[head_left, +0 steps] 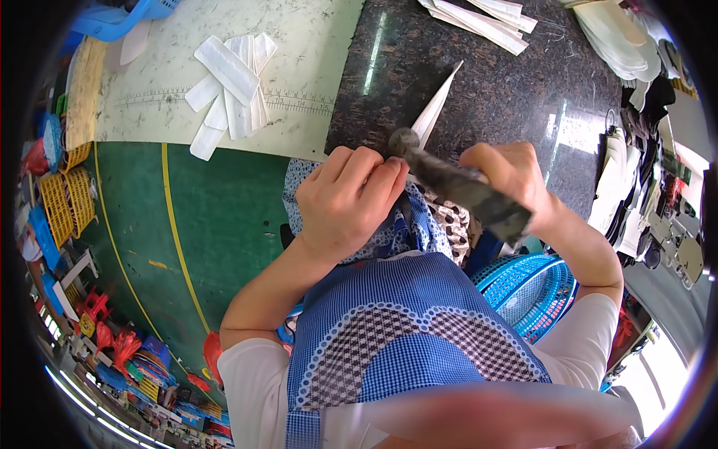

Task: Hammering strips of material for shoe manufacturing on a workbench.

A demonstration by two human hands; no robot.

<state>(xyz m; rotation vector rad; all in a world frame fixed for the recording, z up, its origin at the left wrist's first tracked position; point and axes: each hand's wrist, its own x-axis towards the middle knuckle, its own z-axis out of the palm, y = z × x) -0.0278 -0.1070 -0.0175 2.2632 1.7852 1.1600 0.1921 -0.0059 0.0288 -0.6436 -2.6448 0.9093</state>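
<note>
My right hand (512, 176) is closed round the handle of a hammer, which is mostly hidden by the fingers. The hammer's worn dark metal head (471, 191) has a round face at one end and a broad flared end at the other. Its round face is over the near part of a narrow, pointed white strip (437, 108) on the dark stone slab (396, 82). At the slab's near edge, my left hand (348, 198) has its fingers curled and pinched at the near end of this strip. The hammer head partly covers that spot.
A pile of white strips (232, 86) lies on the pale ruled board (299, 45) at left. More strips (486, 22) are at the slab's far side. White flat pieces (617, 41) are stacked far right. A blue basket (527, 292) stands by my right elbow.
</note>
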